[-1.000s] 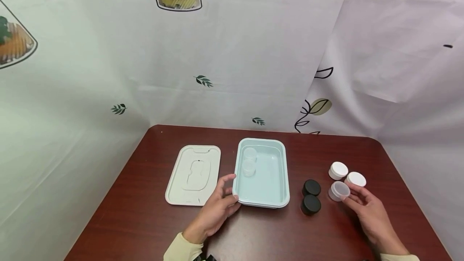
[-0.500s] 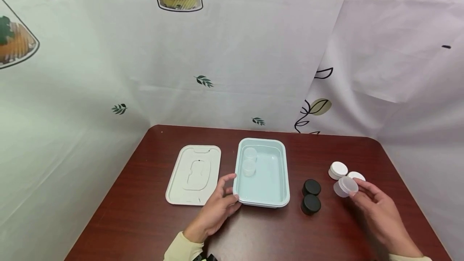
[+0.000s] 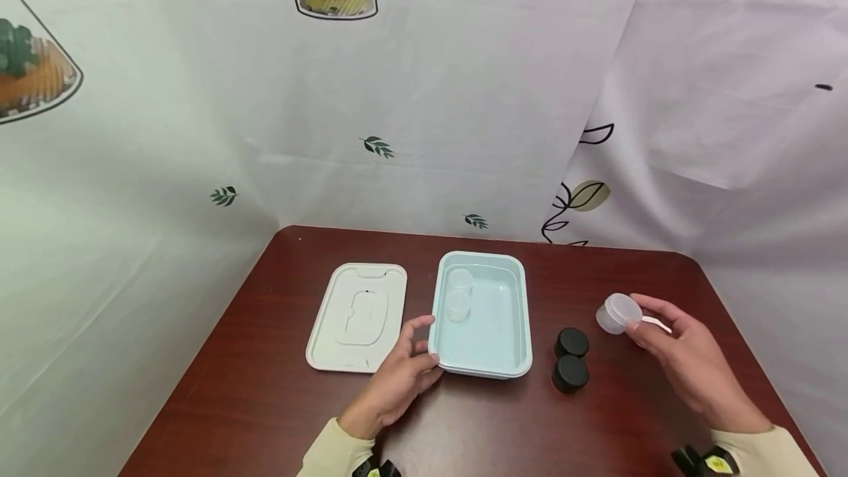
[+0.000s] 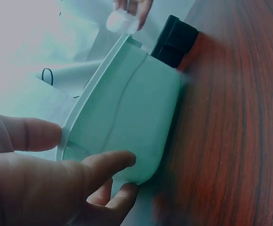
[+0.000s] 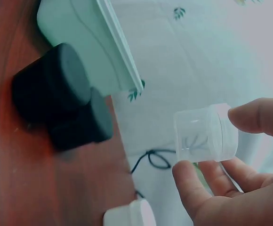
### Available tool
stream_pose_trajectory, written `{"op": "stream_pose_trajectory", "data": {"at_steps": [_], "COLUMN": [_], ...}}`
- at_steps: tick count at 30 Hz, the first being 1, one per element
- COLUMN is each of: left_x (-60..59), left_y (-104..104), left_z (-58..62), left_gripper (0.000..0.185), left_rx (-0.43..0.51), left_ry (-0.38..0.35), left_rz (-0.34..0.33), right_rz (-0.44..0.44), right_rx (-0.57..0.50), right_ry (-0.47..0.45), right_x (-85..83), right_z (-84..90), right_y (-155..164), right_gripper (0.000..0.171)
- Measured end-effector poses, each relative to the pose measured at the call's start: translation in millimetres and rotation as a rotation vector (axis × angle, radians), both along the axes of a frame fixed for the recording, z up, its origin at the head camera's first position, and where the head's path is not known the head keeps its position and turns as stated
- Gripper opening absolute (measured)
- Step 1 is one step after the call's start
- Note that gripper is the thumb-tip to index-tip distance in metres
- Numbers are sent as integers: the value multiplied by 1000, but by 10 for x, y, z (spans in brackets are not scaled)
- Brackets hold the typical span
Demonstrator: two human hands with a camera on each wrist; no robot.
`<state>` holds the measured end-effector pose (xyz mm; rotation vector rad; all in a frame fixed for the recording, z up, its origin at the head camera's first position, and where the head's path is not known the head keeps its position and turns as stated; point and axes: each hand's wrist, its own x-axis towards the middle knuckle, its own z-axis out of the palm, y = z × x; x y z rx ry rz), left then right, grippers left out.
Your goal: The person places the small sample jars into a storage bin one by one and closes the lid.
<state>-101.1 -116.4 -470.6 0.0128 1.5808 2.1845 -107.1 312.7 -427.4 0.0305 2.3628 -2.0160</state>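
Observation:
In the head view my right hand (image 3: 698,359) holds a small translucent screw-top jar (image 3: 619,313) by its lid, raised off the table; the right wrist view shows thumb and fingers pinching the lidded end of the tilted jar. My left hand (image 3: 396,381) grips the near left corner of a pale blue rectangular tub (image 3: 482,372), thumb and fingers against its outside. Two similar translucent jars (image 3: 458,303) stand inside the tub along its left wall. Two black jars (image 3: 571,372) stand between the tub and my right hand. A white-lidded jar (image 5: 129,214) is partly hidden behind the right hand.
A flat white lid (image 3: 358,317) lies left of the tub on the brown wooden table (image 3: 490,429). White fabric with printed plants (image 3: 424,94) hangs around the table's back and sides. Dark straps are on both wrists.
My right hand has lifted the translucent jar off the table and moved it back, past the white jars, tilting it. The left hand stays at the tub's corner.

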Motion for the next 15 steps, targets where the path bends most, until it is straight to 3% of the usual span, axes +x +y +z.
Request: {"op": "stream_pose_trajectory", "data": {"at_steps": [4,7,15], "left_x": [-3,2,6], "left_y": [-3,-4,6], "left_z": [16,23,26], "left_gripper": [66,65,66], "left_rx": [-10,-17,-13], "left_ry": [6,10,2], "left_rz": [-5,-9,1], "right_rz": [21,55,182], "right_rx": [180,246,232], "right_ry": [-5,3,59], "right_x": [-118,-210,-433], "right_z": [161,271,446], "right_y": [-148,-285,-706], "right_gripper": [49,53,56]}}
